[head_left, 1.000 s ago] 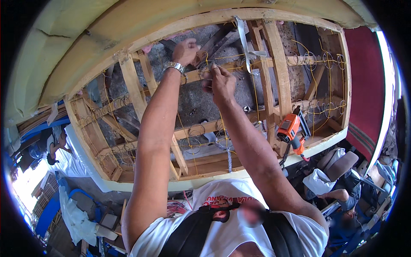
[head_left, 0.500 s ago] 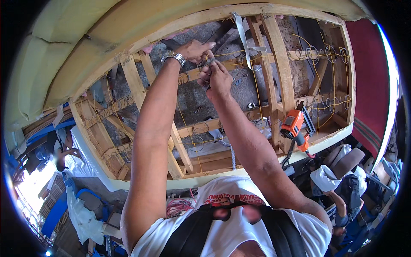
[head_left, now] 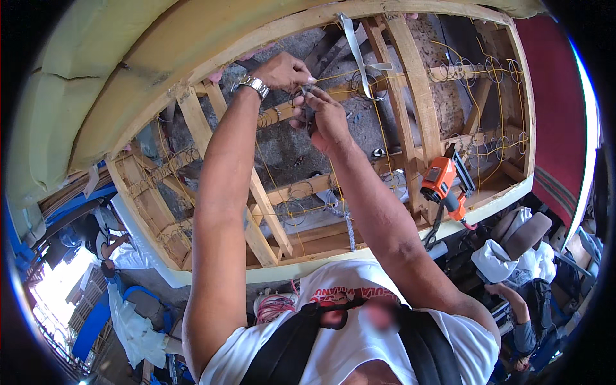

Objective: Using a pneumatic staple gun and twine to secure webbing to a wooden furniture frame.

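My left hand (head_left: 282,72), with a metal watch at the wrist, is closed in a pinch on yellow cord (head_left: 338,76) that stretches away to the right. Just below it, my right hand (head_left: 327,117) has its fingers curled around a metal coil spring (head_left: 304,92), partly hidden by those fingers. Both hands meet over a crosspiece (head_left: 350,94) of a large wooden furniture frame (head_left: 414,83). Other coil springs (head_left: 292,206) sit in rows along the frame's slats, laced with more yellow cord.
An orange and black nail gun (head_left: 441,181) rests on the frame's near right part. A pale strap (head_left: 354,48) hangs over the far rail. Yellowish foam padding (head_left: 122,83) borders the far left. Other people's arms (head_left: 513,301) show at lower right, beside white bags (head_left: 494,263).
My left hand has shifted slightly left and its fingers have drawn in. The right hand stays close by at the spring, its fingers slightly changed. The view has moved a little.
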`<act>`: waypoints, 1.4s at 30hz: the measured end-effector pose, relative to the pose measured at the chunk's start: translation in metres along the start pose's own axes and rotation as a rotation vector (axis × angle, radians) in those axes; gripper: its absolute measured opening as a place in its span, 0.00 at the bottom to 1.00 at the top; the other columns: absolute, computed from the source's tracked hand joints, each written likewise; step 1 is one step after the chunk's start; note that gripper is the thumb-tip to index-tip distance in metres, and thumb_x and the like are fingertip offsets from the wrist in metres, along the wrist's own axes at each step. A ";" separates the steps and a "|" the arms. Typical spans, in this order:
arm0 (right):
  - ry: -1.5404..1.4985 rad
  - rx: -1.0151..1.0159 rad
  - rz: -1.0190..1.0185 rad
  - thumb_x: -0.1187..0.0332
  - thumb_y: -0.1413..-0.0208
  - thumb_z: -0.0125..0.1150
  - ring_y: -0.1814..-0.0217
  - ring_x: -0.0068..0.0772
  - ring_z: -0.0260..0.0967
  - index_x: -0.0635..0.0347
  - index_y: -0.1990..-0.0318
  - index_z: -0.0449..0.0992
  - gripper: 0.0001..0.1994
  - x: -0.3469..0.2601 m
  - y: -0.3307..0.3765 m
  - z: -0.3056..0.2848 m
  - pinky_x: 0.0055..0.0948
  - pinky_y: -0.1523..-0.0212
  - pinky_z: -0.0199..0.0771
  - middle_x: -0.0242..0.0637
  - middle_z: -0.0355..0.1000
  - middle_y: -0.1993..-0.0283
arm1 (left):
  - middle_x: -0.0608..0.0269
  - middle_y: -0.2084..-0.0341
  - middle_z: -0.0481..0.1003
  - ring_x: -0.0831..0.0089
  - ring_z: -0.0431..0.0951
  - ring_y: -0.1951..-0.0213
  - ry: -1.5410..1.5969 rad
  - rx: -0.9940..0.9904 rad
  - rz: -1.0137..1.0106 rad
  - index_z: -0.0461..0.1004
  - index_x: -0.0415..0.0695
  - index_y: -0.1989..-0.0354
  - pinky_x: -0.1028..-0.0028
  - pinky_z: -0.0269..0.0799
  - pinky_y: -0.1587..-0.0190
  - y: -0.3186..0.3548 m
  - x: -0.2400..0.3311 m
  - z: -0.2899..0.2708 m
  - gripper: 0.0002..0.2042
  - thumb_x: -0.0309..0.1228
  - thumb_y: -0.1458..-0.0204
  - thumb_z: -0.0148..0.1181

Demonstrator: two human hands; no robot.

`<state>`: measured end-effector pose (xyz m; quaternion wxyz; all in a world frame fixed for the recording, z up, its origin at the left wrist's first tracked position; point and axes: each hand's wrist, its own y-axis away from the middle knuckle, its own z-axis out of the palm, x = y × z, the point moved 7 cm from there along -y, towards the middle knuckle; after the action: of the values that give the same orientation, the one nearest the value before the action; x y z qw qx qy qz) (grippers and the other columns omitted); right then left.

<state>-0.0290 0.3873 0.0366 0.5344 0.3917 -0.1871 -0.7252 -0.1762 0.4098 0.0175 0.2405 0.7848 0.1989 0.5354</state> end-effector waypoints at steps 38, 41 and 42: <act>1.479 -0.362 -0.884 0.72 0.48 0.62 0.60 0.43 0.77 0.56 0.56 0.78 0.11 -0.071 -0.020 0.023 0.36 0.59 0.77 0.40 0.77 0.60 | 0.71 0.66 0.76 0.87 0.70 0.72 1.098 0.172 0.213 0.70 0.44 0.54 0.85 0.64 0.73 0.048 -0.040 0.020 0.14 0.27 0.47 0.64; 1.667 -0.390 -1.121 0.74 0.50 0.62 0.60 0.44 0.76 0.55 0.57 0.79 0.12 -0.071 -0.007 0.031 0.37 0.59 0.77 0.38 0.75 0.59 | 0.71 0.66 0.76 0.86 0.72 0.70 1.263 0.148 0.105 0.69 0.44 0.52 0.85 0.64 0.71 0.045 -0.044 0.024 0.17 0.25 0.49 0.66; 1.767 -0.411 -1.193 0.73 0.51 0.62 0.59 0.45 0.75 0.54 0.57 0.79 0.12 -0.069 -0.004 0.034 0.39 0.59 0.77 0.37 0.75 0.59 | 0.71 0.67 0.76 0.86 0.72 0.70 1.161 0.196 0.110 0.69 0.45 0.52 0.85 0.65 0.71 0.047 -0.039 0.024 0.17 0.24 0.49 0.65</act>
<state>-0.0491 0.4468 0.0805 0.0970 0.7063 0.6091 -0.3474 -0.1649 0.3462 0.0090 -0.0094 0.3909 0.3055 0.8682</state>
